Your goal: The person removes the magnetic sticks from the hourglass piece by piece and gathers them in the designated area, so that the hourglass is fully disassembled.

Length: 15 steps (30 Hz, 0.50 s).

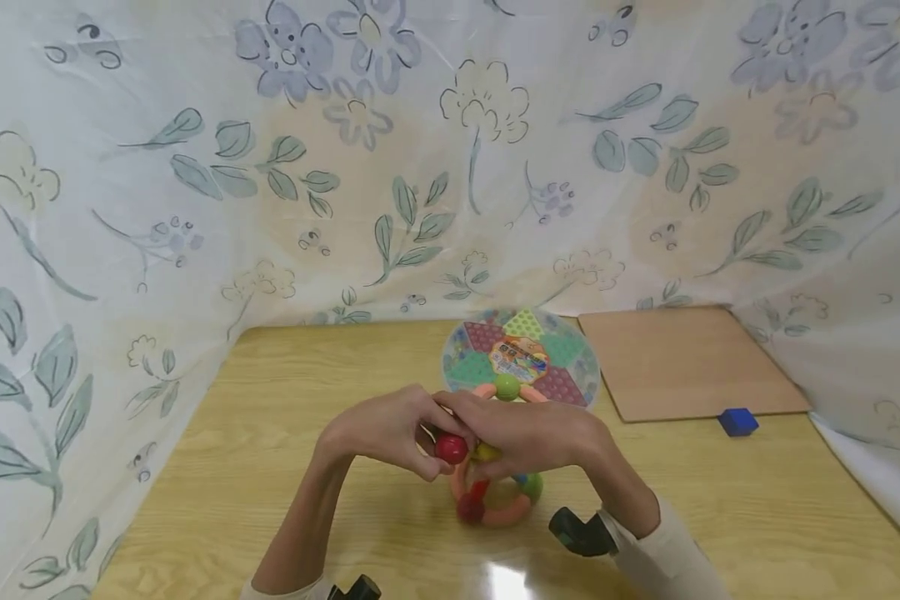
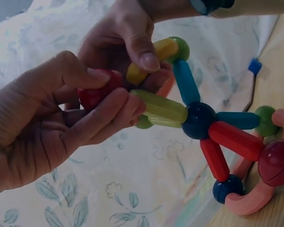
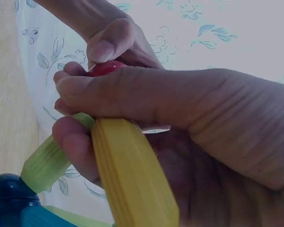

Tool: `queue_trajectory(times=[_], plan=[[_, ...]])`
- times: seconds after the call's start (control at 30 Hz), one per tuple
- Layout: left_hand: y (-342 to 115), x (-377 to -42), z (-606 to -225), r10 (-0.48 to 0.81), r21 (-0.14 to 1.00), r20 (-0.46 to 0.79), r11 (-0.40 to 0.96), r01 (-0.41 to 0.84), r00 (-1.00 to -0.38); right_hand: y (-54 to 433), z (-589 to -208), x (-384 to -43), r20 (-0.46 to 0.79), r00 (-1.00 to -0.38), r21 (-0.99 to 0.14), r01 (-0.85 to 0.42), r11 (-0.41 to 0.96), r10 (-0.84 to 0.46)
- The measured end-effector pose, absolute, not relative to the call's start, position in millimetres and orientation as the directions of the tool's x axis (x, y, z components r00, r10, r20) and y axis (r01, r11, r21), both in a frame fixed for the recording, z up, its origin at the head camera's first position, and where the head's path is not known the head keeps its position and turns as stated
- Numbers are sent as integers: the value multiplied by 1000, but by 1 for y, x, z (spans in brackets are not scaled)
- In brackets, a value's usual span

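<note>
A magnetic stick-and-ball construction stands on the table, with a dark blue ball (image 2: 199, 120) as its hub. Light green (image 2: 163, 108), red and teal (image 2: 185, 80) rods radiate from that hub, and pink curved rods (image 2: 251, 198) run along the base. My left hand (image 1: 397, 429) pinches a red ball (image 1: 451, 449) between thumb and fingers, beside the free end of the light green rod. My right hand (image 1: 532, 429) holds a yellow rod (image 3: 130, 172), whose far end meets a green ball (image 2: 181, 48) atop the teal rod. Both hands nearly touch above the construction.
Behind the construction lies a round patterned game board (image 1: 465, 346). A brown flat board (image 1: 690, 358) is at the back right, with a blue block (image 1: 738, 422) by its front edge. Floral cloth (image 1: 420, 167) hangs behind the wooden table (image 1: 292, 400).
</note>
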<state>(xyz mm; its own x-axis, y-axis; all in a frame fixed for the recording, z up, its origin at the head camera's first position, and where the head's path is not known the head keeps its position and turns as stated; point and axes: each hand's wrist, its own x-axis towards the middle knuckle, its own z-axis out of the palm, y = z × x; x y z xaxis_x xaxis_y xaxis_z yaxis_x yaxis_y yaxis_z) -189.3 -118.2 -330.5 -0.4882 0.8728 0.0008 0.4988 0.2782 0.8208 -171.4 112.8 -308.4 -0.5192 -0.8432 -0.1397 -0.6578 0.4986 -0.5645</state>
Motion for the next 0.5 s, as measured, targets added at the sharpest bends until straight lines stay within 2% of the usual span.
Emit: queue_trajectory(times=[0.2,0.5], plan=[[-123,-192,-329,887,838,-12,261,480,-462,111,-310,-173,-109,-487,-525,-712,466,-867],[-137,-199,-326,909,799,-24,268,539,-416,112,-307,-173,-156,-523,-443,-722,532,-838]])
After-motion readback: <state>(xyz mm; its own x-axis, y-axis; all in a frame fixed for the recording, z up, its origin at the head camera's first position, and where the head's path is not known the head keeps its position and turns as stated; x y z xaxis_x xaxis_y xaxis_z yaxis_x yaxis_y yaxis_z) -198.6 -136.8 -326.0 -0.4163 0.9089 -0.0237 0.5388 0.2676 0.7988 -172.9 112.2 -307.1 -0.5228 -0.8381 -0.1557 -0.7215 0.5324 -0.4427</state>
